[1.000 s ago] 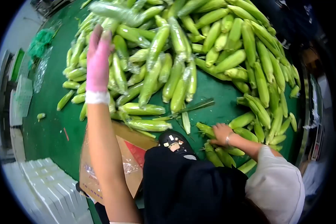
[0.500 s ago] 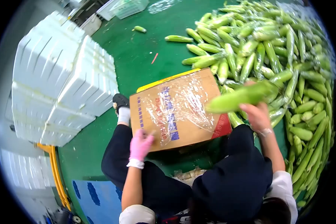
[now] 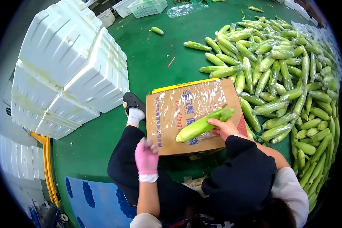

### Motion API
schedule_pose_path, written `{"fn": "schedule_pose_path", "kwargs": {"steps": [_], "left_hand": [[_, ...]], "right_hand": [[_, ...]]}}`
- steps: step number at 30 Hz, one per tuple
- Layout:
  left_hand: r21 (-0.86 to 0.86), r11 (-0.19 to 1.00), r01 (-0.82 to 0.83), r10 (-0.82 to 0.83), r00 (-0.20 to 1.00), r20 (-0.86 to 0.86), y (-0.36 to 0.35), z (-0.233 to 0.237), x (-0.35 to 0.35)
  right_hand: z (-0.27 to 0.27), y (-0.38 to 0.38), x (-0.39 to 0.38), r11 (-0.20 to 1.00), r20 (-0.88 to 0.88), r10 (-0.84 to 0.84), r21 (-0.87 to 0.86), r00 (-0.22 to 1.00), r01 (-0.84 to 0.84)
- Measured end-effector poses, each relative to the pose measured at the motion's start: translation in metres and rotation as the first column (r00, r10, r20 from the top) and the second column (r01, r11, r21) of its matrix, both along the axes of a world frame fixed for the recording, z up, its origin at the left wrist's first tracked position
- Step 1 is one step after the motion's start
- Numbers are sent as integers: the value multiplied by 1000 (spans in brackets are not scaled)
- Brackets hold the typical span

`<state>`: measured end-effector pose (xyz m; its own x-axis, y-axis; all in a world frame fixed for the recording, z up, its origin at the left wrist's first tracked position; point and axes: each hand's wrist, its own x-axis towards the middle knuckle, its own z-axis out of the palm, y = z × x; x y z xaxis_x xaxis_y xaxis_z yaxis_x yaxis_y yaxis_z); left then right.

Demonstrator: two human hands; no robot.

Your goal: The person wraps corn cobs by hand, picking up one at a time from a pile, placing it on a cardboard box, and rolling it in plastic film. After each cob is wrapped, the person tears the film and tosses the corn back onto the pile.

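My right hand is closed around the leafy end of an ear of corn in its green husk. The ear is held above a cardboard box covered with clear plastic film, its other end pointing left. My left hand, in a pink glove, hovers over my left leg, just off the box's near left corner. Its fingertips are blurred, so whether it holds anything cannot be made out.
A large heap of corn, many ears in clear wrap, spreads on the right. White foam boxes are stacked at left, beside a yellow metal handle. A blue mat lies near left; plastic baskets stand at the back.
My right hand has brought the ear of corn from beside the heap leftward and nearer, over the box. My left hand has drawn back from the box's edge. The view has shifted slightly.
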<state>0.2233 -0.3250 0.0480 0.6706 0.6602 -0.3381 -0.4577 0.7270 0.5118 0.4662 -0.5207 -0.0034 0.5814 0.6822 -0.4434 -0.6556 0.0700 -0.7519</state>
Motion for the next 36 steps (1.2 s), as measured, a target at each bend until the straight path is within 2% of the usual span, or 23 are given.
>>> {"fn": "schedule_pose_path", "kwargs": {"steps": [2,4,5,6,7,8,9,10,11,12,16,18,19,20,22,24,26,27,29,31,33,35,36], "left_hand": [[627,755,193,43,939,-341,-19,4,46],[819,231,526,12,840,-543,-14,-19,80],[819,231,525,-1,842,-539,-20,-21,88],[793,-237,562,192,827,-529,-24,-22,98],[545,-636,546,356,835,-420,-26,-22,107],[550,-641,535,343,841,-418,-22,-22,112],[515,-644,565,310,809,-500,-15,-20,116],[476,-650,592,277,768,-577,-9,-19,118],[459,-689,561,265,784,-561,-6,-20,120],[463,-691,555,259,789,-558,-4,-20,118],[481,-640,599,203,736,-646,4,-14,101],[440,-642,628,215,698,-683,-3,-15,91],[486,-621,615,177,714,-678,-14,-11,83],[529,-596,604,140,727,-672,-25,-7,72],[481,-604,636,153,684,-713,-41,5,55],[383,-608,695,84,536,-840,-43,14,44],[382,-561,734,17,472,-881,-44,12,47],[362,-511,780,90,468,-879,-46,13,50],[378,-439,815,283,525,-803,-46,6,56],[447,-494,746,438,657,-613,-33,1,75],[476,-602,641,519,767,-376,-18,4,95],[486,-612,624,502,781,-371,-1,-12,112],[505,-607,614,480,789,-383,7,-23,121]], "right_hand": [[17,9,0,989,36,32,-144,999,-27],[19,11,16,973,-62,156,-164,986,-164],[19,7,21,938,-163,280,-166,946,-306],[18,0,21,942,-156,265,-170,952,-290],[16,-8,17,933,88,331,-181,940,-311],[13,-17,11,921,321,383,-204,866,-332],[11,-29,4,924,322,375,-210,869,-321],[11,-45,-3,898,718,429,-405,548,-173],[12,-61,-8,869,870,489,-492,62,57],[11,-76,-7,846,729,532,-444,-430,296],[-6,-101,36,877,899,411,-346,-150,333],[23,-91,49,879,956,173,-42,-236,475],[29,-85,50,830,998,60,-33,-31,557],[38,-80,38,831,997,67,-42,-24,554],[55,-70,9,869,785,-59,-264,617,418],[26,-78,-24,911,878,314,-386,361,145],[18,-73,-33,915,901,402,-402,162,-31],[16,-69,-29,915,901,403,-403,159,-35],[20,-51,-22,819,795,565,-572,-220,37],[13,-7,7,803,775,587,-519,-235,294],[13,45,51,816,728,559,-399,-396,419],[30,99,71,681,643,718,-728,-266,77],[18,120,75,618,660,744,-741,-109,-262]]}}
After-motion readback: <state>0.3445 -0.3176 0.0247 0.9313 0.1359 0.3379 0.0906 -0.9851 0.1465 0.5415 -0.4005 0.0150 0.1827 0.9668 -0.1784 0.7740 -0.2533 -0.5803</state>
